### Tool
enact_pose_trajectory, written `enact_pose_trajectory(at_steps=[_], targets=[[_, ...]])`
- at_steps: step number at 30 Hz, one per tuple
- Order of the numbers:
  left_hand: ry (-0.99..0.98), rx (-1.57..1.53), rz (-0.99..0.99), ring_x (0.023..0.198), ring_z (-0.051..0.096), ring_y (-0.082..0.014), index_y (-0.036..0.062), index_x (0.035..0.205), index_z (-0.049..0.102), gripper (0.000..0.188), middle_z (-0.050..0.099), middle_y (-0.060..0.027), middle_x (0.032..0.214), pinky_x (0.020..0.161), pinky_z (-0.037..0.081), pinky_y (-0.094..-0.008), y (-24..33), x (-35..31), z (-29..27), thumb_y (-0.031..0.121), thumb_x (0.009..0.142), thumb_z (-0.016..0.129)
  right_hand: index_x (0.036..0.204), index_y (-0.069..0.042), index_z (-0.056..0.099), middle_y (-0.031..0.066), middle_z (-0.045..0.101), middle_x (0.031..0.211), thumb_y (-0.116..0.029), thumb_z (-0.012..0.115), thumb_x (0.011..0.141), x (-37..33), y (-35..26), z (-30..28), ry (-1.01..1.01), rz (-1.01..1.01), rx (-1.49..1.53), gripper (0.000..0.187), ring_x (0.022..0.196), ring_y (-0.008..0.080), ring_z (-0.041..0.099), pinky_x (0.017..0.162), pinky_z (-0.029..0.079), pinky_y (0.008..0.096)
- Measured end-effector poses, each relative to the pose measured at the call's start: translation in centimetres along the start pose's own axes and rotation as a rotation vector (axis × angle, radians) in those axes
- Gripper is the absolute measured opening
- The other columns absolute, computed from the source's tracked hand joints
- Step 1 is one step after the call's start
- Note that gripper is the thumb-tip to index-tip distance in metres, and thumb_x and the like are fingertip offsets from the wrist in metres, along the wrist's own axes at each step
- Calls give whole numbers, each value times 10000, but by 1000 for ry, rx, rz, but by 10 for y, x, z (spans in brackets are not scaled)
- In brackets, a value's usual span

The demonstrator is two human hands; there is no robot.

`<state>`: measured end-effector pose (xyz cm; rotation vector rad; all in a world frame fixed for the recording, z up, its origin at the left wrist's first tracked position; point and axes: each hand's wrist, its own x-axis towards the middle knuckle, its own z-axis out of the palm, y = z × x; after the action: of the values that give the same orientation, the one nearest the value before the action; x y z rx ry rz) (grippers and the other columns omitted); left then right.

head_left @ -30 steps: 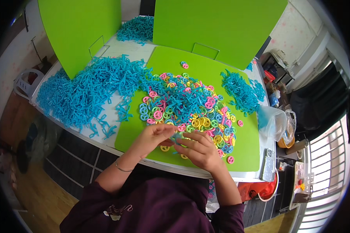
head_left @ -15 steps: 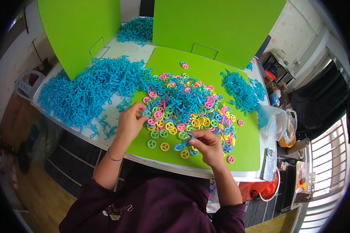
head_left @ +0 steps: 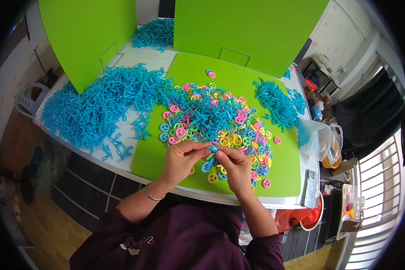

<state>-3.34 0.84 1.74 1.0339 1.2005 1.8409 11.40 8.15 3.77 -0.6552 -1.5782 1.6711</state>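
Fingertips nearly meeting, my two hands pinch a small blue plastic clip piece (head_left: 214, 149) above the near side of the pile. My left hand (head_left: 184, 157) closes on it from the left, its thumb and index finger together. My right hand (head_left: 235, 167) grips it from the right, thumb on top. A blue spoked wheel (head_left: 206, 167) shows just below the fingers; whether it is joined to the piece I cannot tell. Behind my hands spreads a pile of pink, yellow, green and blue wheels (head_left: 230, 140), with loose blue clip pieces (head_left: 211, 114) heaped over it.
A large heap of blue clip pieces (head_left: 99, 105) covers the table's left side, and a smaller heap (head_left: 276, 105) lies to the right. Green boards (head_left: 252, 31) stand at the back. Beside the green mat (head_left: 283, 180) are a clear plastic bag (head_left: 314, 139) and a phone (head_left: 311, 182).
My left hand has moved right, from the pile's left edge to meet my right hand at the blue piece. Two blue wheels now show where it was. My right hand has barely shifted.
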Motion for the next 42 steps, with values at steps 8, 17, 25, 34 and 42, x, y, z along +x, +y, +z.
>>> enact_pose_trajectory(at_steps=[8,17,25,34,42], targets=[[-20,335,367,650,598,-114,33,976,704,231,680,-94,813,590,465,-225,-2,-1,-6,-66,771,662,1065,-8,672,-4,584,747,-61,666,852,-3,6,0,18,-163,-248,220,648,50,501,595,421,205],[-51,177,119,699,626,-110,-16,926,685,118,664,-62,776,623,503,-221,-4,5,-12,-38,818,642,1048,18,670,28,640,822,-64,649,862,0,8,-8,-53,-7,-317,204,713,60,573,629,466,205],[0,28,1,708,619,-86,-24,944,675,108,663,-51,776,648,508,-212,-5,0,-3,-10,859,610,1040,30,666,30,640,807,-72,634,875,-3,12,2,5,29,-198,196,702,69,577,638,472,208],[-55,287,309,695,622,-108,-9,954,677,125,639,-54,782,639,501,-221,-6,-2,-8,-23,845,616,1059,8,668,20,636,804,-64,640,869,-2,3,-3,-20,58,-362,205,712,59,566,639,457,196],[-196,31,-82,786,620,-111,26,1020,669,175,632,-58,915,673,503,-228,8,-2,-12,14,848,638,1023,17,676,31,626,797,-66,646,854,-16,-24,-26,-125,44,-317,191,693,73,563,611,443,208]])
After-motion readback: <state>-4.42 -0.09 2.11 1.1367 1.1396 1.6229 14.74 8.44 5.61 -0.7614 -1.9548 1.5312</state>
